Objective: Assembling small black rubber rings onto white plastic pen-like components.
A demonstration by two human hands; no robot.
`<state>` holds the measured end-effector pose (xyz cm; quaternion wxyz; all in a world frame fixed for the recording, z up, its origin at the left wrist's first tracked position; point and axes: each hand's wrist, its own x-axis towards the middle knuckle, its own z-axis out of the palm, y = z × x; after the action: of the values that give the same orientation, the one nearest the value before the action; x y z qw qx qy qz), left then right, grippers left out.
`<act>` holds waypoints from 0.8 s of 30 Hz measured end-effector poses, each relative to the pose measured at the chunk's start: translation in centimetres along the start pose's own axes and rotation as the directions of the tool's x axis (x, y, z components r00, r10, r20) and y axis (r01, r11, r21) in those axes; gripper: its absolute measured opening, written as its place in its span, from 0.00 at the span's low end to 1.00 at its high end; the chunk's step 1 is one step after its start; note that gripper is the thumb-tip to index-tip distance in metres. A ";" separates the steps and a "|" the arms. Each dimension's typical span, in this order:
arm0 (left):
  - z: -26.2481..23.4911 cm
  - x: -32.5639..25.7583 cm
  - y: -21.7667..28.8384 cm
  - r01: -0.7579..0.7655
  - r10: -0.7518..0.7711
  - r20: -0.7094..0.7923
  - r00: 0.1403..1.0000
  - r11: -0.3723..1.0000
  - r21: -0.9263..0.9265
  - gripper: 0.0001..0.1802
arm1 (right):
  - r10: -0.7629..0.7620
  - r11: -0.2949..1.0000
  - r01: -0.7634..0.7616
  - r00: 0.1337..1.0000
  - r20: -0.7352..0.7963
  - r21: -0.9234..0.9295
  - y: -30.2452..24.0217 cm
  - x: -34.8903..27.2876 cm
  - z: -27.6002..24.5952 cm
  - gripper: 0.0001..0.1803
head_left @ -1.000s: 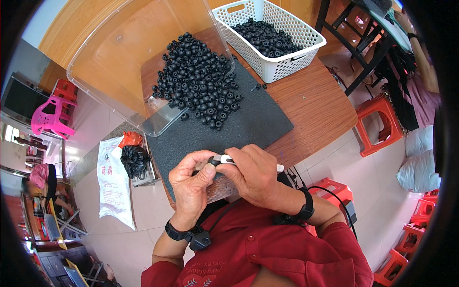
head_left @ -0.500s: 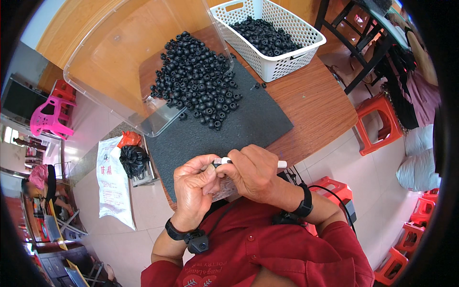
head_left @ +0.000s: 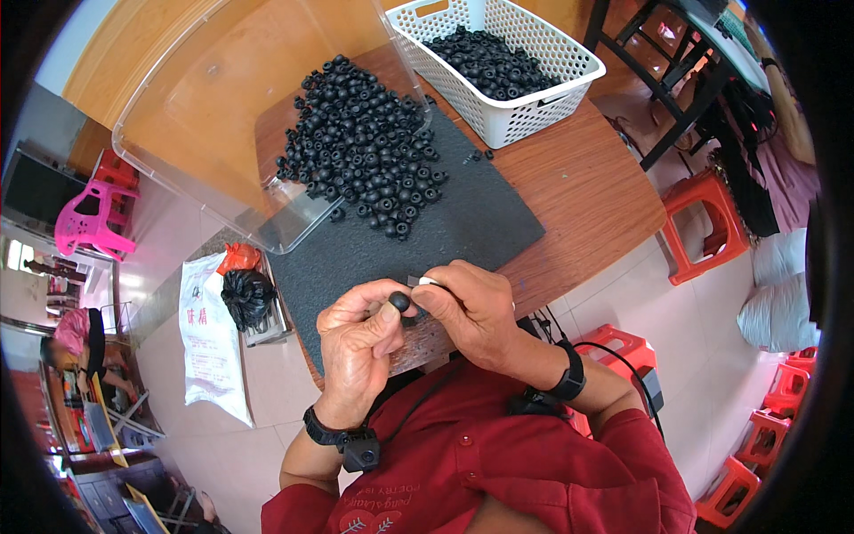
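- I am standing in a tiled room, where a brown wooden table carries a dark mat; from this mat I tell all the places, as the seated person sees it.
- On the far part of the mat lies a big heap of black round pieces, many of them showing a hole. It reaches into a clear plastic bin, which leans at the far left of the mat.
- Beyond the mat, to the far right, stands a white basket, holding many more black pieces.
- At the near edge of the mat is the left hand. Its thumb and forefinger are pinching one black ball, smooth side up.
- Just right of it, the right hand is closed around a small white-handled tool. Its tip is near the ball; if they touch, I cannot tell.
- About progress, I judge that one piece is in hand, and the large heap on the mat suggests much is left. The basket may contain finished ones, but from here I cannot be sure.
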<state>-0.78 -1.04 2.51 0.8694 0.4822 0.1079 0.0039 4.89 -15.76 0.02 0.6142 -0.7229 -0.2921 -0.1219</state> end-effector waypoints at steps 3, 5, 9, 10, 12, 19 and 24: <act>-0.7 0.4 -0.4 -0.063 0.062 0.023 0.998 0.998 0.015 0.12 | 0.085 0.993 -0.088 0.996 0.032 0.078 -0.2 0.0 0.1 0.09; -0.5 0.6 -0.5 -0.075 0.075 0.004 0.997 0.997 0.028 0.12 | 0.111 0.986 -0.115 0.993 0.043 0.117 -0.3 0.3 0.1 0.10; -0.3 0.8 -0.5 -0.116 0.115 0.016 0.993 0.992 0.047 0.13 | 0.216 0.957 -0.234 0.970 0.113 0.173 -1.0 0.6 -0.3 0.10; -0.4 0.9 -0.5 -0.124 0.123 0.029 0.992 0.991 0.047 0.13 | 0.206 0.960 -0.221 0.973 0.104 0.169 -1.0 0.6 -0.5 0.10; -0.4 1.2 -0.2 -0.050 0.051 0.063 0.997 0.999 -0.016 0.13 | 0.299 0.915 -0.335 0.937 0.178 0.225 -0.8 0.5 -0.9 0.10; 3.0 6.7 4.3 0.088 -0.103 0.046 0.994 0.962 0.260 0.12 | 0.320 0.935 -0.322 0.947 0.037 0.150 0.3 0.4 -2.7 0.10; 8.3 15.9 6.5 0.005 -0.088 0.155 0.984 0.881 0.472 0.10 | 0.286 0.953 -0.277 0.956 -0.066 0.125 0.7 0.2 -4.2 0.09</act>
<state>16.97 -2.78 9.27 0.7325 0.6742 0.0419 -0.0848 6.25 -19.80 0.48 0.6772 -0.7152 -0.1666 -0.0461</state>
